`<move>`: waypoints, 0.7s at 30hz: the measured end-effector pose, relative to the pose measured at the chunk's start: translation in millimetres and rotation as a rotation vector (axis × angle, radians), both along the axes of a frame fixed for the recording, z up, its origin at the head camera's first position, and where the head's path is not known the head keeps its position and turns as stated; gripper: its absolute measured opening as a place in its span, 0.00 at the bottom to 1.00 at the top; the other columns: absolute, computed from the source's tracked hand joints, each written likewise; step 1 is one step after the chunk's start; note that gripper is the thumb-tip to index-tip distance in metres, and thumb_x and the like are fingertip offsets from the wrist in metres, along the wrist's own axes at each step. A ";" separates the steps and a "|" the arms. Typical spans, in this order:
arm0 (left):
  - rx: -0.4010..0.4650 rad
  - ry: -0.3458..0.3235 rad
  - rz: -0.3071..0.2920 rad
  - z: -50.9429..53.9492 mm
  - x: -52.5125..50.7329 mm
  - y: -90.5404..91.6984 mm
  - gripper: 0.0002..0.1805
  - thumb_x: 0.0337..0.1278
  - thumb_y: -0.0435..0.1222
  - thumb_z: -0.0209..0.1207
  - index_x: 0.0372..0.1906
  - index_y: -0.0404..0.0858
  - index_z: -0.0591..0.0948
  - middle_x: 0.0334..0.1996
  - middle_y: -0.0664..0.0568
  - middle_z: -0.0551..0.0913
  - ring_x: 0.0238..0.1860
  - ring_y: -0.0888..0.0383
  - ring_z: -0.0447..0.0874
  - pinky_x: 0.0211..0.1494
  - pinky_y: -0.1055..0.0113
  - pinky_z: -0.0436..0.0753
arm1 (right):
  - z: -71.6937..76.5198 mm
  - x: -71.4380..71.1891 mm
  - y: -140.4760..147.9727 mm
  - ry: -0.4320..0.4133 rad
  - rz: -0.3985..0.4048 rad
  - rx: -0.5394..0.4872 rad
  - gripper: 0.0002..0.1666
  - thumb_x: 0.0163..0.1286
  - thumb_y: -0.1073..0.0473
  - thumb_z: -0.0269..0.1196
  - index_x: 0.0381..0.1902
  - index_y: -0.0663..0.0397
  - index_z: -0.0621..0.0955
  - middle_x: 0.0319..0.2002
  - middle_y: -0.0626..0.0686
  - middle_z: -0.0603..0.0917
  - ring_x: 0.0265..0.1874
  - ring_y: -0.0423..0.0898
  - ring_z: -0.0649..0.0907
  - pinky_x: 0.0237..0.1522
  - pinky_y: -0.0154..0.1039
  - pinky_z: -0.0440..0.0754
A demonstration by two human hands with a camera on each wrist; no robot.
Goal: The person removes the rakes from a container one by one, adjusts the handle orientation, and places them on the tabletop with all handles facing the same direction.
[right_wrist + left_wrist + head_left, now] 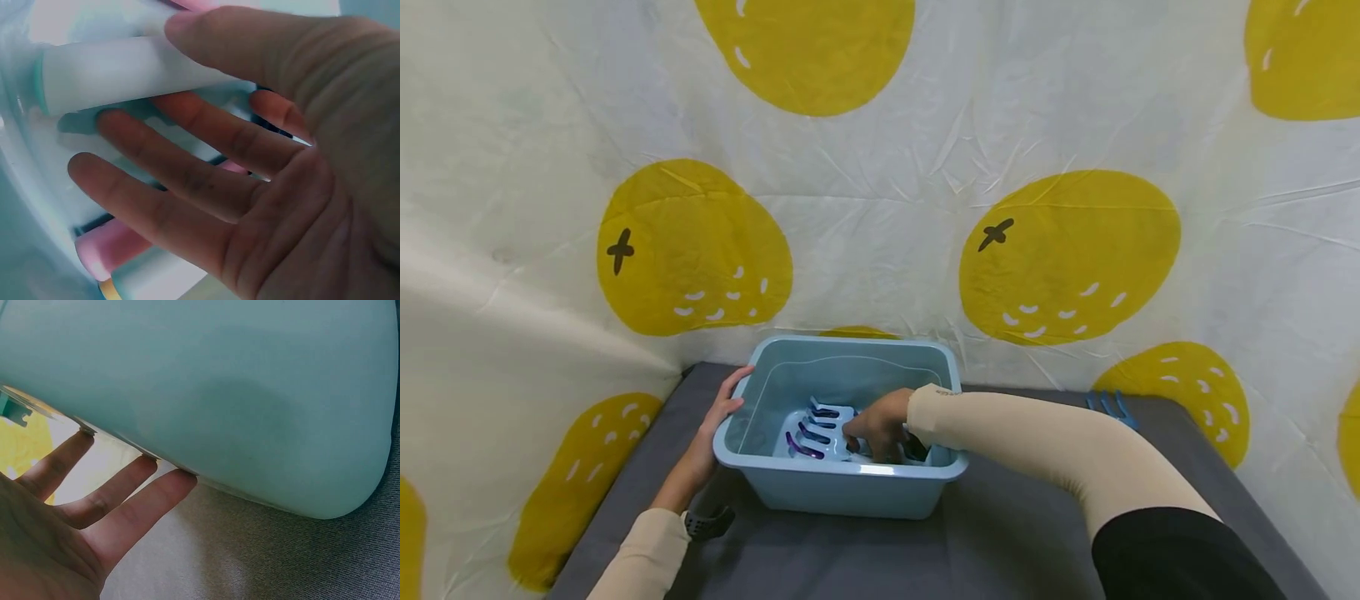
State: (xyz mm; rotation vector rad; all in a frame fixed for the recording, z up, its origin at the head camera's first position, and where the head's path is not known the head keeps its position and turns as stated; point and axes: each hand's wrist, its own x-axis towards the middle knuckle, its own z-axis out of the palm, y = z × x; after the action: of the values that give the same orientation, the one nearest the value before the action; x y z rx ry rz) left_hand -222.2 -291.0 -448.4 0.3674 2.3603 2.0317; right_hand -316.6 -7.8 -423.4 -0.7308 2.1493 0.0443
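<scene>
In the head view, a pale blue-green tub (842, 492) was seen on a table (1000, 533) covered in dark grey. Its left rim was touched by the left hand (706, 437), and the right hand (882, 421) was lowered into it, the arm clad in a beige sleeve (1022, 433). A pale blue slotted rack (831, 442) could be seen on the tub's floor to the left of that hand, with a purple strip (805, 451) curving beside it. What lay beneath the right hand was mostly hidden from this view.

That gap was filled by the right wrist view: a white tube (119, 72) with a green end was overlapped by the thumb (225, 34), and the index fingertip was placed at its lower edge. The fingers were spread and nearly straight; whether any weight was borne by them could not be told. Below, a pink tube (109, 247) and a pale tube (159, 275) with an orange end were partly covered by the hand.

By the left wrist view, three extended fingertips (181, 479) were shown pressed to the tub's edge, not curled around it. Only in the head view was a blue pronged piece (1123, 412) shown, at the table's far right, near a white cloth (880, 258) printed with yellow fruit.
</scene>
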 end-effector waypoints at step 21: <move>0.012 0.006 0.005 -1.2 -3.1 -1.4 0.31 0.77 0.45 0.36 0.81 0.49 0.53 0.79 0.45 0.46 0.72 0.39 0.51 0.69 0.37 0.53 | 0.8 -1.6 -1.8 -0.056 0.055 -0.066 0.19 0.67 0.63 0.69 0.46 0.32 0.76 0.39 0.49 0.79 0.31 0.47 0.81 0.34 0.42 0.83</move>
State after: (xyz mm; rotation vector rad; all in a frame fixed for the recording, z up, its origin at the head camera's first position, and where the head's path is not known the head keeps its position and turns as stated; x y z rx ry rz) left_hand -225.3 -292.4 -449.6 0.3678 2.3559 2.0507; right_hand -318.2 -9.6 -422.6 -0.8198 2.0856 -0.0186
